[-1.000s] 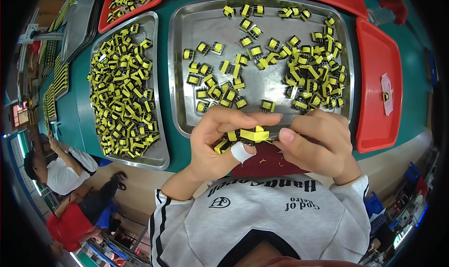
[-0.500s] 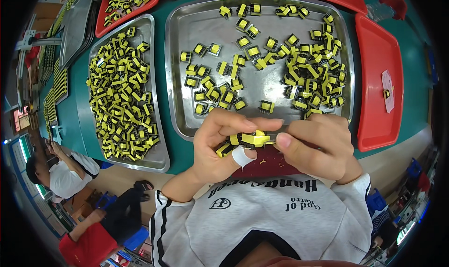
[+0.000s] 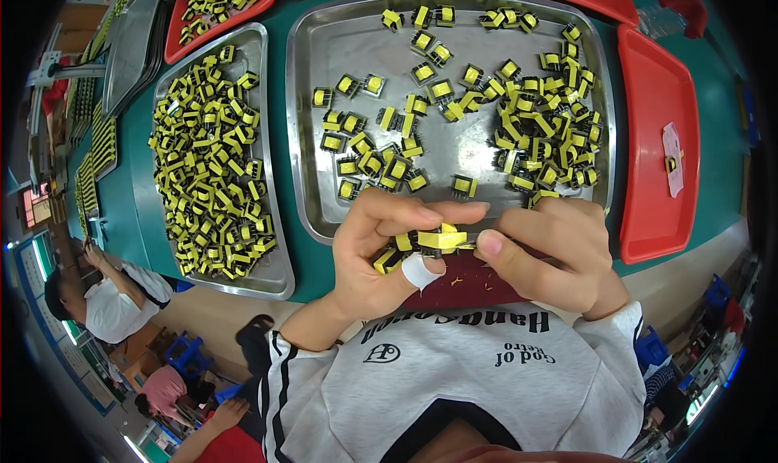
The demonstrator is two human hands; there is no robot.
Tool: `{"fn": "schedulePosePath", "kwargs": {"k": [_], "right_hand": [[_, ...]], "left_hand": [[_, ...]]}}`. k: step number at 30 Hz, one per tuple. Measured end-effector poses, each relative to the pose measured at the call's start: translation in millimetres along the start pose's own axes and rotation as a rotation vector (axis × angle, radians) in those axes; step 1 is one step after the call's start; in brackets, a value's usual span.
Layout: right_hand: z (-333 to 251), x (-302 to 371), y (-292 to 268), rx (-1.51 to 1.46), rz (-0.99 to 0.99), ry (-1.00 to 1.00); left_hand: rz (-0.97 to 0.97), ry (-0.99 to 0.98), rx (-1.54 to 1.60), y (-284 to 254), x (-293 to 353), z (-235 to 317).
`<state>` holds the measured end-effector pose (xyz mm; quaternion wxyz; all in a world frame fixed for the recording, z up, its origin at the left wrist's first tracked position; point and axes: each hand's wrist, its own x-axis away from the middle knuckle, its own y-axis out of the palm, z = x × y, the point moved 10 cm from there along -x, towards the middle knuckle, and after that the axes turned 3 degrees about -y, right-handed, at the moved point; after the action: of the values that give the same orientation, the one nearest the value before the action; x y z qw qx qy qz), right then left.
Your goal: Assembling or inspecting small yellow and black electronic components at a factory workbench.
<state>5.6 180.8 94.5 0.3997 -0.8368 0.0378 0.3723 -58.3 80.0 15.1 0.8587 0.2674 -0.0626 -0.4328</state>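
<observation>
Holding the yellow-and-black wound component [image 3: 442, 240] in my left hand [image 3: 365, 248], I have its fingers curled over the top and the thumb, wrapped in white tape [image 3: 419, 272], underneath, the gap no wider than the part. A second component [image 3: 387, 260] sits deeper in that palm. My right hand [image 3: 551, 256] is drawn closed, thumb tip against the bent fingers, just beside the component's right end; something thin may be pinched there, but I can't tell.

The held component is above the near edge of the desk [image 3: 138, 167], by the near rim of the wide steel tray [image 3: 348, 50], whose right half carries the thickest heap of its kind. To the left stands a narrow steel tray [image 3: 273, 196], filled with more.

I'd judge it light for the fingers, stiff all through, a bit slick on the yellow faces. The black core could chip and the pins could bend, so the best hold is across the broad yellow sides, clear of the pins.
</observation>
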Motion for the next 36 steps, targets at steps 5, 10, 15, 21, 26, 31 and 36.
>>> {"fn": "schedulePosePath", "kwargs": {"k": [5, 10, 15, 21, 26, 31, 36], "right_hand": [[2.0, 0.5, -0.3, 0.009, 0.01, 0.006], [2.5, 1.7, 1.7, -0.015, 0.024, 0.015], [2.0, 1.4, 2.1, -0.011, 0.008, 0.01], [6.1, 1.9, 2.1, -0.037, 0.037, 0.028], [5.2, 1.0, 3.0, -0.057, 0.056, 0.028], [4.9, 2.3, 5.5, -0.061, 0.022, 0.025], [3.7, 2.6, 2.9, -0.035, 0.025, 0.021]], "left_hand": [[0.029, -0.012, -0.067, -1.7, 0.1, -0.8], [0.029, -0.043, -0.096, -0.2, -0.7, -3.3], [0.031, -0.054, -0.094, -0.3, -0.6, -3.8], [0.051, -0.009, -0.04, -4.0, 0.1, -2.3], [0.086, -0.075, -0.206, 0.0, -0.9, -6.3], [0.079, -0.089, -0.208, -0.8, -1.0, -6.5], [0.031, -0.049, -0.124, 0.6, -0.9, -5.8]]}}
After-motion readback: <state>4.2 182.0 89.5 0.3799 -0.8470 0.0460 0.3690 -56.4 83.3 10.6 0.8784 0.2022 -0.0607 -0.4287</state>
